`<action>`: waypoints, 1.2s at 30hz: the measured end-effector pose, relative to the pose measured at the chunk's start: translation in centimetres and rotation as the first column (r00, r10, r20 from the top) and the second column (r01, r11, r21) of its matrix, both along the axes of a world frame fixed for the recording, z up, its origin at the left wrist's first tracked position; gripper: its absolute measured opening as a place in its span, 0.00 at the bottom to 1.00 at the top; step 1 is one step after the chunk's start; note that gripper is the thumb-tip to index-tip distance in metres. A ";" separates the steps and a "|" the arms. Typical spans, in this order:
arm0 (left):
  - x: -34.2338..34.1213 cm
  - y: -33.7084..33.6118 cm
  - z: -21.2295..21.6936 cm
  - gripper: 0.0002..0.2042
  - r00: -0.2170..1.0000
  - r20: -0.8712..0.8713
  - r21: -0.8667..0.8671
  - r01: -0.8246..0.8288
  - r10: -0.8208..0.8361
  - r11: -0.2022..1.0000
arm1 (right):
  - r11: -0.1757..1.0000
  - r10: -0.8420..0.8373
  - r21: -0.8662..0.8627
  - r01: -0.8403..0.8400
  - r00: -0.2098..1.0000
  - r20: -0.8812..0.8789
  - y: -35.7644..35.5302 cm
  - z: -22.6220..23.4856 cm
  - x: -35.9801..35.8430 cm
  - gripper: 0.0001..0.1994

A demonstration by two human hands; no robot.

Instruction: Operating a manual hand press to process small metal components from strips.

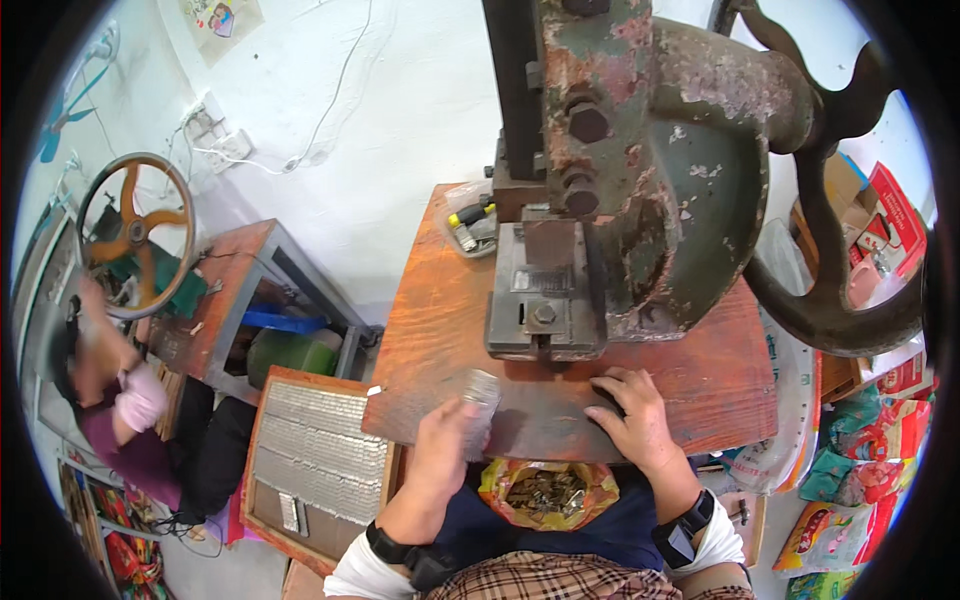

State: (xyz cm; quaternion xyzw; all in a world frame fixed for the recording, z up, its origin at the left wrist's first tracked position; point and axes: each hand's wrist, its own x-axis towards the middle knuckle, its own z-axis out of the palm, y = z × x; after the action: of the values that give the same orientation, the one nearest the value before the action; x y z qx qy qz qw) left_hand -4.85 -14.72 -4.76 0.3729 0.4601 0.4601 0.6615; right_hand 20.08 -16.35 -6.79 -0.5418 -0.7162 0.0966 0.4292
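Left hand (440,445) grips a metal stack (482,400) at the table's (430,325) near left (presumably bunched to keep pieces aligned). Right hand (634,418), seemingly empty, fingers loosely spread, rests near right of the press (700,200).

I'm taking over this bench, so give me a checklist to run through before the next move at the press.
1. Left grip has hold of the silvery stack: ok.
2. Right grip empty: ok, fingers spread, nothing seen in it.
3. Fingers off the metal block of the press: ok, both hands are nearer the front edge of the table.
4. Piece seated on that block: cannot tell, detail too small.
5. Bag open below the table edge: ok, metal pieces inside.
6. Tray completely filled: not ok, bare wood shows at its near left part.
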 end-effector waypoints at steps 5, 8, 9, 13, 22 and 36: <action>-1.3 -2.8 -0.2 0.26 0.675 0.731 -0.306 0.193 0.100 0.932 | 0.999 0.024 0.026 -0.026 0.998 0.056 0.1 -0.4 0.7 0.17; -1.6 -4.5 -2.9 0.26 0.670 0.740 -0.337 0.294 0.059 0.895 | 1.000 0.020 0.015 -0.021 0.997 0.069 0.2 -0.7 0.8 0.16; -1.9 -5.2 -4.0 0.24 0.815 0.572 -0.322 0.322 -0.087 0.890 | 0.998 0.038 0.047 -0.041 0.997 0.073 0.2 -0.6 0.6 0.16; -0.2 -6.4 -11.3 0.20 0.858 -0.111 -0.482 0.395 -0.501 0.782 | 0.995 0.066 0.068 -0.071 0.994 0.082 0.3 -0.4 -0.1 0.15; -19.9 -9.4 -15.7 0.11 0.122 -0.827 0.511 -0.248 0.549 0.823 | 0.999 0.008 0.029 -0.013 0.987 0.160 -0.7 0.0 -0.5 0.14; -40.7 -16.2 -18.3 0.36 -0.096 -0.978 0.207 -0.291 0.186 0.934 | 0.999 -0.011 -0.043 0.023 0.965 0.263 0.0 -0.8 -1.0 0.10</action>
State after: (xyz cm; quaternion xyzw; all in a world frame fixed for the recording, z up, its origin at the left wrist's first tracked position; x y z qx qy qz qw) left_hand -45.59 -30.92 -23.02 0.4753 0.8672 0.1415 0.0451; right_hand 19.04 -16.32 -7.56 -0.5656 -0.7598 0.0366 0.3185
